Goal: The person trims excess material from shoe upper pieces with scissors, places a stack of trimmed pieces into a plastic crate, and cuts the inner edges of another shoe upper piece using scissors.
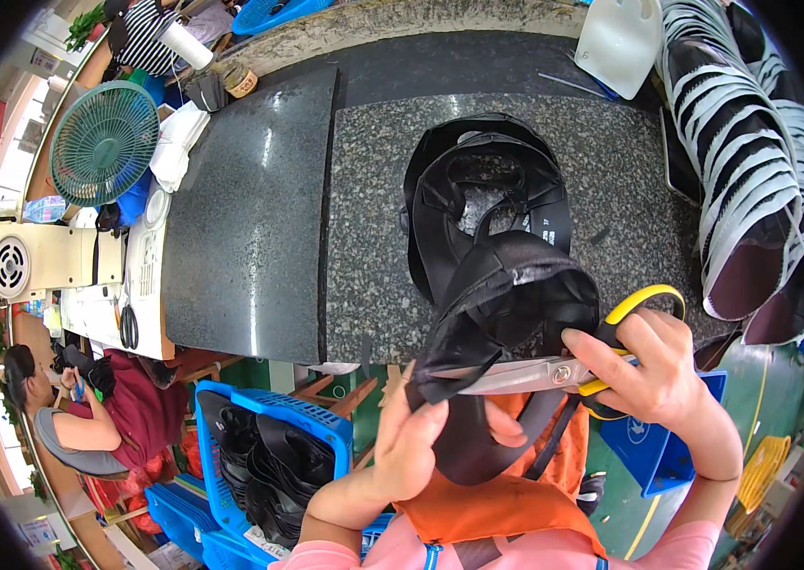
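My right hand (656, 369) grips scissors (527, 376) with yellow and black handles, its thumb and fingers at the loops. Their blades point left and lie across the near edge of a black shoe upper (492, 275). My left hand (406, 456) pinches that upper beside the blade tips; folds of the material hide part of its fingertips. The upper is raised toward me over the slab's near edge, and a black flap hangs below the blades. Behind it, more black uppers (425, 214) lie looped together on the speckled granite slab (373, 171).
A tall stack of black uppers with pale linings (744, 180) stands at right. A white scoop (618, 43) and a pen (568, 84) lie at the back. A blue crate (274, 404) of black pieces stands lower left. Beyond it sits a co-worker (74, 432). A green fan (105, 142) is far left.
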Motion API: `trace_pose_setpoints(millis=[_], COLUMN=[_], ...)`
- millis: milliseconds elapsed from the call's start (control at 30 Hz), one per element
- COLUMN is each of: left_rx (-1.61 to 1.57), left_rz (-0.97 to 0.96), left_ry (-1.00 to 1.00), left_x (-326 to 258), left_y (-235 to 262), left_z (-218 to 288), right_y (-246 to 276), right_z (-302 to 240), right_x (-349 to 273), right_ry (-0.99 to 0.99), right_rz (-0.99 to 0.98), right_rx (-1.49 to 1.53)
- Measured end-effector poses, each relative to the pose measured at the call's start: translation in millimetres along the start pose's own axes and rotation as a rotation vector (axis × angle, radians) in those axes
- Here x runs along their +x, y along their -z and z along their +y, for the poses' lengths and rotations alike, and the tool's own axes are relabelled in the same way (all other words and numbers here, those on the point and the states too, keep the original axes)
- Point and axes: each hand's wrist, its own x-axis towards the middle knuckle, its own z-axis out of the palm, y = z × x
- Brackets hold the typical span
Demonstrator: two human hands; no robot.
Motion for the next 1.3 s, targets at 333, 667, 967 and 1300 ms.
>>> trace_pose_setpoints(millis=[333, 667, 967, 1300], left_rx=[-0.017, -0.149, -0.314, -0.028], left_rz=[-0.099, 0.068, 0.181, 0.025], left_ry=[0.063, 0.097, -0.108, 0.034], left_x=[3, 5, 48, 77], left_y=[-5, -6, 30, 27], left_z=[4, -2, -33, -7], right_y=[-8, -19, -35, -28], right_z=[8, -4, -21, -17], right_x=[2, -6, -23, -30], right_ry=[0.111, -0.453, -0.874, -0.62], right_rz=[0.114, 0.204, 0.265, 0.024], right_rx=[-0.041, 0.539, 1.159, 1.184])
